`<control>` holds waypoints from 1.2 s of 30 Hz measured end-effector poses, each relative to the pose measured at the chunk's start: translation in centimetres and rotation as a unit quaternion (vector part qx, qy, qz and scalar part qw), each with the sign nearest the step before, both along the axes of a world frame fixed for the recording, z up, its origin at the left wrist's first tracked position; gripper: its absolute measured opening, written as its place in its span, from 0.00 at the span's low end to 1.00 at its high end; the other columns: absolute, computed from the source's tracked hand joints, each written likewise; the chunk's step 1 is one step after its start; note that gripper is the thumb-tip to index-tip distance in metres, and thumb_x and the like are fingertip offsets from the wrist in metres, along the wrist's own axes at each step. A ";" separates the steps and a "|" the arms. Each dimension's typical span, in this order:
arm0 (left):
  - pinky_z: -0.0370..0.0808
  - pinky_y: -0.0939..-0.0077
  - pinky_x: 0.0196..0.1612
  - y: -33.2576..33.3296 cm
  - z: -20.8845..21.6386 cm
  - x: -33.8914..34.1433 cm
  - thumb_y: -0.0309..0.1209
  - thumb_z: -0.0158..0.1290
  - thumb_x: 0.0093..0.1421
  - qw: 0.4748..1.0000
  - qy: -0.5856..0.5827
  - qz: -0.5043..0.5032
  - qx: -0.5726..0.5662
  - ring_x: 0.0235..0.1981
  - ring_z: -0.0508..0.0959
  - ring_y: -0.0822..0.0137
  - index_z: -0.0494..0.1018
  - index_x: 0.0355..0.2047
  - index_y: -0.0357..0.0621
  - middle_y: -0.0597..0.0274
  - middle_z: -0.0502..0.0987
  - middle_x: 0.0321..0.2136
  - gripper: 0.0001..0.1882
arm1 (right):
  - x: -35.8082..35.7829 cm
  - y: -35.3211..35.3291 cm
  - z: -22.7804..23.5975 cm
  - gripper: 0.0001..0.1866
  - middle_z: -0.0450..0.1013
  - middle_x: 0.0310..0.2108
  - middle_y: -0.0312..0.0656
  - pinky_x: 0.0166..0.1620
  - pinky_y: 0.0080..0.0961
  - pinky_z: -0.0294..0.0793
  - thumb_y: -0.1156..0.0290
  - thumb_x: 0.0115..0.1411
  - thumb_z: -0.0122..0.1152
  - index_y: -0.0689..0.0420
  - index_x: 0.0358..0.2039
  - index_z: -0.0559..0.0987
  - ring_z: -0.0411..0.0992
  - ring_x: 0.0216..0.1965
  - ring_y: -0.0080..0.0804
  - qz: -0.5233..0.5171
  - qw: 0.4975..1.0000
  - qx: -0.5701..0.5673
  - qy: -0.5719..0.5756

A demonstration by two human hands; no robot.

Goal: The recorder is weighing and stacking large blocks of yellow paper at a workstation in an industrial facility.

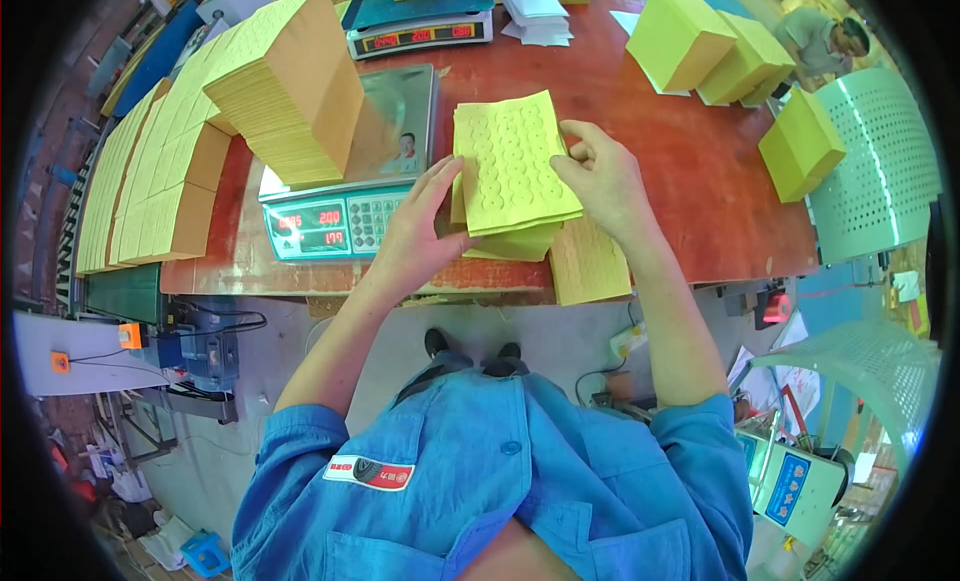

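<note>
A stack of yellow paper sheets point(515, 171) embossed with rows of round marks lies between my hands at the table's near edge. Its upper sheets sit slightly askew over the yellow stack below point(515, 245). My left hand point(415, 231) grips the left side, fingers along the edge and thumb near the front corner. On the opposite side, my right hand point(608, 181) is closed at the edge with bent fingers, its thumb on the top sheet. Another yellow piece point(588, 264) lies beneath my right wrist, reaching over the table edge.
Left of me, a tall yellow stack point(300, 91) stands on a digital scale point(320, 224). Rows of stacks point(165, 196) line the left side. Behind are a second scale point(420, 36) and white paper point(535, 11). Yellow blocks point(680, 41) stand right, near a perforated guard point(880, 146) and another person point(810, 36).
</note>
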State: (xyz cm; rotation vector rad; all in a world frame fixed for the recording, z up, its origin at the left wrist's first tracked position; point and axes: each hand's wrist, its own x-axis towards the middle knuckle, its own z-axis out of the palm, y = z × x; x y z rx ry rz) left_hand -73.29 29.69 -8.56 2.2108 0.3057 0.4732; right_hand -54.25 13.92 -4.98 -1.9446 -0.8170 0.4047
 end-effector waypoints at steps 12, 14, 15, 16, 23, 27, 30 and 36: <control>0.59 0.65 0.65 1.1 -1.2 -0.2 0.30 0.57 0.58 0.999 -0.004 -0.025 -0.025 0.65 0.61 0.49 0.58 0.63 0.37 0.42 0.60 0.63 0.34 | -1.3 0.9 -1.7 0.19 0.77 0.26 0.42 0.35 0.32 0.73 0.73 0.54 0.62 0.57 0.47 0.74 0.76 0.29 0.35 -0.056 0.995 0.073 -0.035; 0.59 0.65 0.65 1.0 -1.1 -0.4 0.30 0.57 0.58 0.999 -0.001 -0.029 -0.018 0.65 0.61 0.49 0.58 0.63 0.37 0.42 0.60 0.63 0.34 | -1.0 0.6 -1.6 0.18 0.77 0.26 0.42 0.35 0.31 0.73 0.73 0.55 0.61 0.58 0.47 0.74 0.75 0.28 0.34 -0.060 0.995 0.076 -0.032; 0.59 0.65 0.65 0.9 -1.0 -0.2 0.30 0.56 0.59 0.999 -0.002 -0.032 -0.012 0.65 0.61 0.49 0.58 0.63 0.37 0.42 0.60 0.63 0.33 | -0.7 0.3 -1.5 0.18 0.77 0.26 0.42 0.35 0.30 0.73 0.72 0.55 0.61 0.58 0.47 0.75 0.75 0.28 0.32 -0.062 0.994 0.079 -0.033; 0.59 0.65 0.65 0.9 -1.0 -0.2 0.30 0.56 0.59 0.999 -0.001 -0.036 -0.011 0.65 0.61 0.49 0.58 0.63 0.37 0.42 0.60 0.63 0.33 | -0.3 0.0 -1.7 0.18 0.77 0.26 0.42 0.35 0.30 0.73 0.72 0.55 0.61 0.58 0.47 0.75 0.75 0.28 0.32 -0.066 0.994 0.080 -0.032; 0.59 0.66 0.65 0.4 -1.0 0.1 0.25 0.55 0.59 0.998 0.022 -0.026 0.058 0.65 0.61 0.55 0.58 0.64 0.37 0.46 0.61 0.63 0.33 | 1.4 -5.1 -5.3 0.14 0.75 0.28 0.37 0.31 0.20 0.72 0.74 0.59 0.57 0.60 0.47 0.76 0.71 0.25 0.19 -0.129 0.977 0.155 0.074; 0.59 0.66 0.65 0.3 -0.5 0.4 0.25 0.55 0.58 0.996 0.014 -0.021 0.089 0.65 0.62 0.53 0.58 0.64 0.37 0.46 0.62 0.62 0.33 | 1.6 -9.5 -8.2 0.14 0.76 0.30 0.40 0.32 0.19 0.73 0.76 0.60 0.55 0.61 0.46 0.76 0.72 0.26 0.21 -0.184 0.967 0.144 0.104; 0.58 0.66 0.65 0.6 -0.8 0.7 0.24 0.55 0.58 0.996 0.010 -0.021 0.090 0.65 0.62 0.53 0.58 0.64 0.37 0.46 0.62 0.63 0.33 | 0.9 -12.2 -10.7 0.14 0.76 0.31 0.41 0.31 0.19 0.73 0.76 0.60 0.55 0.62 0.46 0.77 0.72 0.26 0.21 -0.227 0.961 0.105 0.119; 0.56 0.64 0.67 -0.2 -2.7 0.5 0.26 0.56 0.56 0.993 0.002 0.016 0.115 0.66 0.60 0.53 0.58 0.64 0.39 0.46 0.61 0.63 0.35 | -1.2 -16.1 -18.0 0.20 0.76 0.40 0.44 0.43 0.27 0.72 0.74 0.58 0.62 0.60 0.52 0.74 0.72 0.36 0.31 -0.227 0.972 0.058 0.029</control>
